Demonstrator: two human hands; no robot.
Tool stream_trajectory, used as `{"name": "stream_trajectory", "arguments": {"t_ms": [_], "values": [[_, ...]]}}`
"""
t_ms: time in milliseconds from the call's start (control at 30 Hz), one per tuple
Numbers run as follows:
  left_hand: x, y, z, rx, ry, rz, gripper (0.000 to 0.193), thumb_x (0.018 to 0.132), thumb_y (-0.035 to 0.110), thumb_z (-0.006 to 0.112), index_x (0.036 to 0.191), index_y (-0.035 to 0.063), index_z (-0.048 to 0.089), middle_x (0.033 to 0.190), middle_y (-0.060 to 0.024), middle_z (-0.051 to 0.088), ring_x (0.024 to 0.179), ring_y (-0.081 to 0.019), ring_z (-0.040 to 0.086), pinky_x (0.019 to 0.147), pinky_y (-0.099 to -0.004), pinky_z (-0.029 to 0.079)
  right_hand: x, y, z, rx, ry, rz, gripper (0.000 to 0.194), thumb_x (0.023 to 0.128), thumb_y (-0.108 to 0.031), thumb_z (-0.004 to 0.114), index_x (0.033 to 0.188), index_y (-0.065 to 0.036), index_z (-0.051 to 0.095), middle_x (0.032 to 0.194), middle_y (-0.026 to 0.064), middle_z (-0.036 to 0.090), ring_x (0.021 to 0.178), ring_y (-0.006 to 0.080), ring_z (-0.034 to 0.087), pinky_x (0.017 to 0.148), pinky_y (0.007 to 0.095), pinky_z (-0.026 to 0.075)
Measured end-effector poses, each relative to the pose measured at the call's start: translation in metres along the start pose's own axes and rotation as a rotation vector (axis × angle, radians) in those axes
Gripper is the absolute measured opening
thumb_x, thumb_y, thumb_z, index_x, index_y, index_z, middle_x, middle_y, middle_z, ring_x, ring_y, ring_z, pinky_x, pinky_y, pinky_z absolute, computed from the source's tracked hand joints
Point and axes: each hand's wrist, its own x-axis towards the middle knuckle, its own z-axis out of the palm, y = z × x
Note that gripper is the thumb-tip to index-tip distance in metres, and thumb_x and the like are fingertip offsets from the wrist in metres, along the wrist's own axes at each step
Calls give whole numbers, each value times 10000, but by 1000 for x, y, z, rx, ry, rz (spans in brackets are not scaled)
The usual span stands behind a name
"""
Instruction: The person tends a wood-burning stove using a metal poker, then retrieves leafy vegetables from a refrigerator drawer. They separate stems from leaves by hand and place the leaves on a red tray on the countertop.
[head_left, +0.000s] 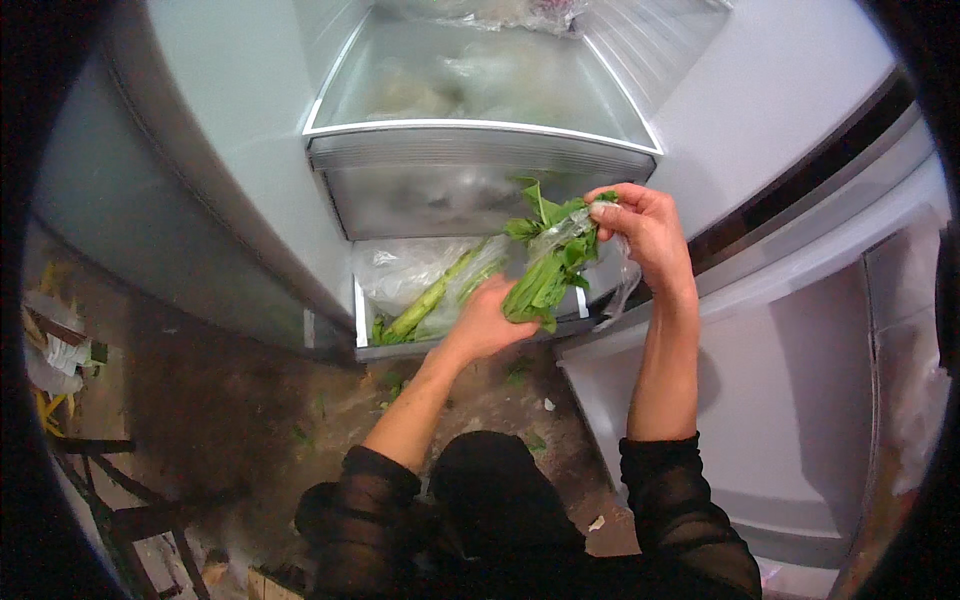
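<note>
My left hand is under a bunch of leafy greens, its fingers mostly hidden behind the leaves. With finger and thumb, my right hand pinches the top of the bunch and a clear plastic bag partly wrapped round it. A loose strip of the plastic hangs down beside my right wrist. Both hands are above the lowest refrigerator drawer. Inside that drawer lie a long green stalk and crumpled clear plastic bags.
A closed translucent drawer sits behind, below a glass shelf. Open refrigerator doors flank me, the left door and the right door. Leaf scraps litter the floor. A dark-framed stool or rack stands lower left.
</note>
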Motion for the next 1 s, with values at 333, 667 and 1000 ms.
{"name": "stream_trajectory", "arguments": {"t_ms": [333,667,1000], "values": [[-21,9,-18,-179,-24,-160,399,720,206,762,1055,21,647,942,-70,686,866,-144,622,822,-313,491,28,27,23,-253,530,-214,152,795,-55,644,924,-8,709,678,8,611,593,70,526,535,225,407],[-35,6,-24,-434,68,-271,429,722,211,781,1075,10,642,965,-39,683,861,-121,612,804,-293,491,27,39,9,-409,755,-328,130,841,-58,581,921,4,663,676,87,620,622,165,611,599,350,482],[-58,12,-38,-763,291,-292,438,731,145,746,1123,5,611,1020,-41,644,893,-136,593,802,-290,478,39,26,5,-173,872,-508,124,902,-41,518,980,-2,606,788,49,601,666,79,554,573,246,464]]}}
